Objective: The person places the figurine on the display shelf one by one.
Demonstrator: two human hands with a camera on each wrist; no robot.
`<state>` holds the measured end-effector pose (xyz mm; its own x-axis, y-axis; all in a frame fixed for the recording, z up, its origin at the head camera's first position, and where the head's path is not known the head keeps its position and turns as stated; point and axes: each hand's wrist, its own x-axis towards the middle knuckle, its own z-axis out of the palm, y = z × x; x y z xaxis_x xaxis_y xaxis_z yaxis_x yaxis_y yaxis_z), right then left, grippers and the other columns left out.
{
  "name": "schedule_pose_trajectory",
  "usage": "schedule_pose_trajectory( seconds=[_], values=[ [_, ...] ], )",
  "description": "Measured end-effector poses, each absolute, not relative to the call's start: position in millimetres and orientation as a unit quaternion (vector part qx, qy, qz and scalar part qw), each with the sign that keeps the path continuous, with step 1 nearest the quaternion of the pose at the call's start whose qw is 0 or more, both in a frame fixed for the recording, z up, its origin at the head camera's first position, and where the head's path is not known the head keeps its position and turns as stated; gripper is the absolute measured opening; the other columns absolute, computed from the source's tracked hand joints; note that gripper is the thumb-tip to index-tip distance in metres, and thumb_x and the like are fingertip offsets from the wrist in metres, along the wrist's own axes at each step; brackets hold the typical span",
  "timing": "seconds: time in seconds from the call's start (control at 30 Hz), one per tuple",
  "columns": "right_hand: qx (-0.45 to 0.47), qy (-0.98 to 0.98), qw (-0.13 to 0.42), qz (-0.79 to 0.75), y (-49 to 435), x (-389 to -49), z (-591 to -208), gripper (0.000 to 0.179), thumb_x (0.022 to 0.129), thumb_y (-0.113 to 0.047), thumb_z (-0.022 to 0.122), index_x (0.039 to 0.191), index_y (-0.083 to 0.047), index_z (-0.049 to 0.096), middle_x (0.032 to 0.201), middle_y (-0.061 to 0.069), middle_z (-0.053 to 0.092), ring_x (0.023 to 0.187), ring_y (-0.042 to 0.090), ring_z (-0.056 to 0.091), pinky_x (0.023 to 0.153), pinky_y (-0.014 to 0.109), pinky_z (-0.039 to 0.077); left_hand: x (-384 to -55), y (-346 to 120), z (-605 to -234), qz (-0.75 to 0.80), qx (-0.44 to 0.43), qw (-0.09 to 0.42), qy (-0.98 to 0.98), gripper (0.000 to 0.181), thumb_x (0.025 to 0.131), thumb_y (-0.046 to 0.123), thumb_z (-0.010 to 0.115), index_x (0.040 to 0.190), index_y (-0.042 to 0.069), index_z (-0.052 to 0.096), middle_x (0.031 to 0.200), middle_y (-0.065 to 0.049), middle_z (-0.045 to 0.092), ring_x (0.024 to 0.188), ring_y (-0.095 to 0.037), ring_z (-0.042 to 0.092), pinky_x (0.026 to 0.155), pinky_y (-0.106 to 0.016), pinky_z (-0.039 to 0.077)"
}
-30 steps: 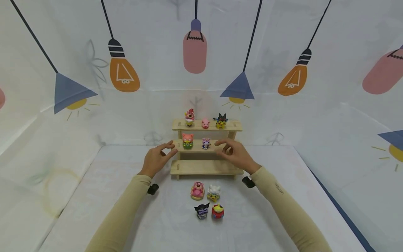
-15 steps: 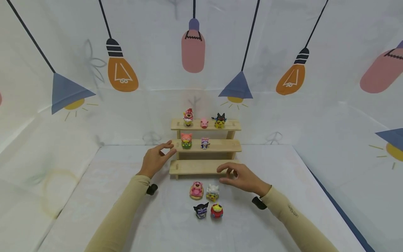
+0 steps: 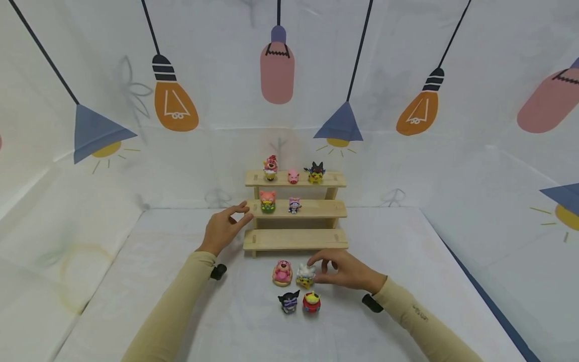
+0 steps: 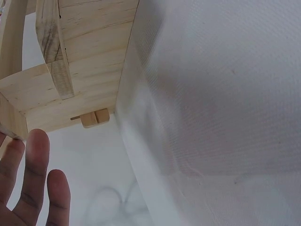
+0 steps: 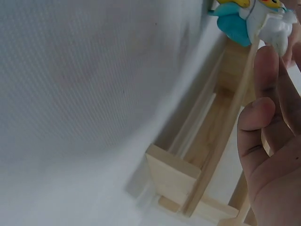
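While the left hand (image 3: 220, 231) rests, fingers relaxed, at the left end of the tiered wooden stand (image 3: 294, 237), the right hand (image 3: 349, 271) pinches the white-hooded yellow figurine (image 3: 305, 279) on the near worktop (image 3: 244, 311)! Shelf-stocking pick-up, it seems; now for a clean lift.

Soft, slightly dim light leaves diffuse shadows on the white table (image 3: 244, 334), and both wrist views look hazy.
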<state>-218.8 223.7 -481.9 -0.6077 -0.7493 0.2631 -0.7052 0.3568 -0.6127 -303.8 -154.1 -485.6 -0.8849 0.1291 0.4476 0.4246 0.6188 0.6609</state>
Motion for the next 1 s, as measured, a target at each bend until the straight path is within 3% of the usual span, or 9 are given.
schedule_pose_trajectory(
  seconds=[0.23, 0.57, 1.0],
  values=[
    [-0.451, 0.827, 0.025, -0.336, 218.7, -219.2, -487.0, 0.037, 0.09, -0.029, 0.079, 0.124, -0.023, 0.066, 0.117, -0.014, 0.067, 0.08, 0.009, 0.063, 0.064, 0.035, 0.051, -302.1, -153.1, -483.3, -0.413, -0.155, 0.173, -0.881, 0.041, 0.094, 0.05, 0.069, 0.122, 0.021, 0.074, 0.136, 0.011, 0.064, 0.06, -0.009, 0.063, 0.046, -0.031, 0.047],
    [-0.43, 0.838, 0.04, -0.334, 213.9, -219.2, -485.2, 0.039, 0.089, -0.032, 0.08, 0.125, -0.024, 0.065, 0.115, -0.015, 0.065, 0.08, 0.013, 0.064, 0.066, 0.037, 0.052, -300.8, -152.9, -481.9, -0.414, -0.152, 0.163, -0.883, 0.04, 0.094, 0.05, 0.069, 0.122, 0.021, 0.074, 0.136, 0.01, 0.064, 0.061, -0.009, 0.063, 0.047, -0.031, 0.047],
    [-0.418, 0.849, 0.029, -0.323, 206.9, -222.8, -487.8, 0.039, 0.088, -0.039, 0.08, 0.123, -0.027, 0.065, 0.113, -0.017, 0.065, 0.081, 0.008, 0.063, 0.07, 0.031, 0.052, -300.1, -153.1, -480.9, -0.414, -0.149, 0.165, -0.883, 0.04, 0.094, 0.049, 0.07, 0.122, 0.02, 0.074, 0.136, 0.01, 0.064, 0.061, -0.009, 0.063, 0.046, -0.031, 0.046]
  ],
)
